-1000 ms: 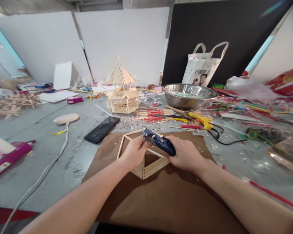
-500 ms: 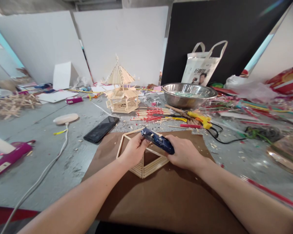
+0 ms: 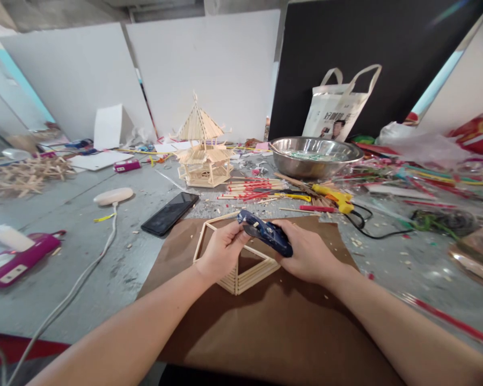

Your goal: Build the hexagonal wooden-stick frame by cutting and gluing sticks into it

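My right hand [image 3: 308, 247] is wrapped round a dark blue hand tool [image 3: 270, 234] with small pale bits on its upper face; its exact kind is unclear. At the tool's far left end, my left hand [image 3: 220, 249] pinches with thumb and forefinger. What lies between those fingertips is too small and hidden to name. Beneath both hands rests a polygonal frame of stacked wooden sticks [image 3: 254, 276], partly covered by the left hand and the tool. It lies on a brown paper sheet [image 3: 282, 332].
Behind stand a stick-built pagoda model [image 3: 203, 155] and a metal bowl [image 3: 316, 158]. A black phone [image 3: 170, 213] lies left of the paper. Red-tipped matchsticks [image 3: 251, 187] and a yellow glue gun [image 3: 338, 199] with a black cord lie beyond it. A purple power strip [image 3: 28, 257] sits far left.
The whole view has shifted slightly to the right. The dark blue tool has turned a little in my right hand, and my left fingertips still pinch at its end.
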Action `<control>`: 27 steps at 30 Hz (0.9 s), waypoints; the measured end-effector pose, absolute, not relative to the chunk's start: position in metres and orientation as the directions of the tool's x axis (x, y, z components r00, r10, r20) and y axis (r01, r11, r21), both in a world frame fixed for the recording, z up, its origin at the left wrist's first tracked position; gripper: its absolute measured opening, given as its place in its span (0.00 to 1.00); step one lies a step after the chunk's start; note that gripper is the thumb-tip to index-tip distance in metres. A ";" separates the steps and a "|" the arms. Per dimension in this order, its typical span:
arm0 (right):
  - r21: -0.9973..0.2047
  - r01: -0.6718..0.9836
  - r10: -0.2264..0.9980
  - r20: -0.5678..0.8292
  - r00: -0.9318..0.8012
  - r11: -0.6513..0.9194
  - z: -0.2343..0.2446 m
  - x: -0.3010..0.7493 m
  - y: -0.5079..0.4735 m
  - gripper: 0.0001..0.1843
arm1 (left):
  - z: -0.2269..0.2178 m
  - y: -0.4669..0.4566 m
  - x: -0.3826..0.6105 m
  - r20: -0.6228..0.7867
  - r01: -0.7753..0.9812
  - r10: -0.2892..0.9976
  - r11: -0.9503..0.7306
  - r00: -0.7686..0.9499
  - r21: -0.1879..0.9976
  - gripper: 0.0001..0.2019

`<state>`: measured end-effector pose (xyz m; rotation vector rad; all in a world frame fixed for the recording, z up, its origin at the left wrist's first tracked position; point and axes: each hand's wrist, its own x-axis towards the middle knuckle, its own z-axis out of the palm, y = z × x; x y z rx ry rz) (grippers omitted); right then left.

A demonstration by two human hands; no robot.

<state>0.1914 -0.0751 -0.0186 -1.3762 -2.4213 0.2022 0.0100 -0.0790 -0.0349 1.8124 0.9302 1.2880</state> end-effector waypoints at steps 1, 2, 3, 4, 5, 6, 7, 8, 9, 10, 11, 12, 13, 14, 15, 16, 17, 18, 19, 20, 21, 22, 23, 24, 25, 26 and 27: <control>-0.296 0.798 0.850 0.233 -0.473 0.525 -0.019 0.192 -0.075 0.25 | -0.035 -0.079 0.010 0.422 0.145 0.872 -0.464 0.250 0.874 0.12; -0.301 0.792 0.846 0.237 -0.477 0.531 -0.018 0.192 -0.076 0.26 | -0.035 -0.080 0.010 0.398 0.135 0.880 -0.441 0.258 0.887 0.12; -0.304 0.787 0.843 0.240 -0.482 0.537 -0.018 0.192 -0.076 0.26 | -0.034 -0.080 0.009 0.373 0.118 0.889 -0.414 0.266 0.903 0.13; -0.306 0.783 0.839 0.239 -0.488 0.542 -0.018 0.192 -0.076 0.26 | -0.034 -0.081 0.009 0.346 0.093 0.897 -0.383 0.274 0.919 0.13; -0.307 0.780 0.837 0.239 -0.492 0.546 -0.018 0.192 -0.076 0.26 | -0.034 -0.081 0.008 0.318 0.062 0.905 -0.348 0.283 0.935 0.13; -0.307 0.777 0.835 0.238 -0.497 0.550 -0.018 0.192 -0.076 0.26 | -0.034 -0.081 0.008 0.290 0.026 0.910 -0.312 0.295 0.950 0.14; -0.306 0.774 0.832 0.237 -0.502 0.554 -0.018 0.192 -0.076 0.26 | -0.033 -0.081 0.007 0.263 -0.011 0.913 -0.273 0.312 0.962 0.14; -0.306 0.771 0.829 0.237 -0.507 0.559 -0.018 0.193 -0.076 0.26 | -0.033 -0.081 0.006 0.235 -0.047 0.913 -0.233 0.334 0.971 0.14; -0.304 0.767 0.825 0.239 -0.512 0.564 -0.018 0.193 -0.076 0.26 | -0.033 -0.080 0.005 0.208 -0.084 0.910 -0.191 0.358 0.978 0.14; -0.301 0.765 0.822 0.242 -0.516 0.569 -0.018 0.193 -0.076 0.27 | -0.033 -0.079 0.004 0.184 -0.118 0.905 -0.149 0.384 0.982 0.15; -0.297 0.764 0.819 0.243 -0.520 0.573 -0.019 0.193 -0.076 0.27 | -0.033 -0.079 0.004 0.158 -0.146 0.900 -0.107 0.407 0.984 0.15; -0.293 0.764 0.817 0.240 -0.524 0.575 -0.019 0.193 -0.076 0.27 | -0.032 -0.078 0.003 0.128 -0.166 0.895 -0.061 0.428 0.984 0.15; -0.288 0.766 0.818 0.237 -0.524 0.575 -0.019 0.194 -0.076 0.27 | -0.032 -0.077 0.002 0.092 -0.178 0.890 -0.012 0.447 0.984 0.15; -0.281 0.769 0.818 0.233 -0.526 0.575 -0.019 0.194 -0.076 0.27 | -0.032 -0.077 0.001 0.051 -0.183 0.883 0.040 0.467 0.982 0.16; -0.273 0.770 0.817 0.230 -0.530 0.576 -0.019 0.194 -0.076 0.26 | -0.031 -0.076 0.000 0.011 -0.183 0.873 0.090 0.487 0.979 0.16; -0.266 0.771 0.814 0.228 -0.534 0.579 -0.019 0.194 -0.076 0.26 | -0.031 -0.076 -0.001 -0.026 -0.181 0.860 0.137 0.509 0.974 0.16; -0.256 0.771 0.811 0.229 -0.538 0.583 -0.019 0.194 -0.076 0.25 | -0.031 -0.076 -0.003 -0.055 -0.180 0.845 0.176 0.532 0.968 0.15; -0.246 0.769 0.807 0.233 -0.543 0.589 -0.019 0.195 -0.076 0.25 | -0.031 -0.075 -0.004 -0.073 -0.180 0.830 0.205 0.553 0.962 0.15; -0.236 0.768 0.802 0.236 -0.549 0.595 -0.018 0.195 -0.076 0.25 | -0.031 -0.075 -0.005 -0.083 -0.181 0.818 0.223 0.569 0.958 0.14; -0.226 0.768 0.799 0.235 -0.554 0.599 -0.018 0.195 -0.076 0.25 | -0.031 -0.075 -0.005 -0.088 -0.180 0.809 0.233 0.581 0.956 0.14; -0.217 0.772 0.800 0.233 -0.553 0.597 -0.018 0.195 -0.077 0.25 | -0.032 -0.075 -0.006 -0.093 -0.176 0.802 0.240 0.589 0.955 0.13; -0.209 0.778 0.803 0.228 -0.551 0.593 -0.018 0.195 -0.077 0.25 | -0.032 -0.075 -0.007 -0.098 -0.171 0.798 0.245 0.595 0.954 0.13; -0.203 0.784 0.807 0.223 -0.546 0.587 -0.017 0.195 -0.077 0.25 | -0.032 -0.074 -0.007 -0.100 -0.167 0.797 0.245 0.596 0.955 0.13; -0.200 0.789 0.812 0.216 -0.542 0.580 -0.016 0.194 -0.078 0.24 | -0.032 -0.074 -0.007 -0.100 -0.164 0.797 0.243 0.596 0.956 0.13; -0.200 0.794 0.816 0.211 -0.538 0.575 -0.015 0.194 -0.078 0.24 | -0.032 -0.074 -0.007 -0.097 -0.163 0.797 0.238 0.596 0.957 0.13; -0.200 0.796 0.819 0.207 -0.535 0.571 -0.014 0.193 -0.079 0.23 | -0.031 -0.074 -0.007 -0.089 -0.167 0.800 0.231 0.594 0.959 0.14; -0.202 0.800 0.823 0.203 -0.531 0.565 -0.013 0.193 -0.080 0.23 | -0.031 -0.074 -0.007 -0.079 -0.173 0.803 0.221 0.590 0.960 0.14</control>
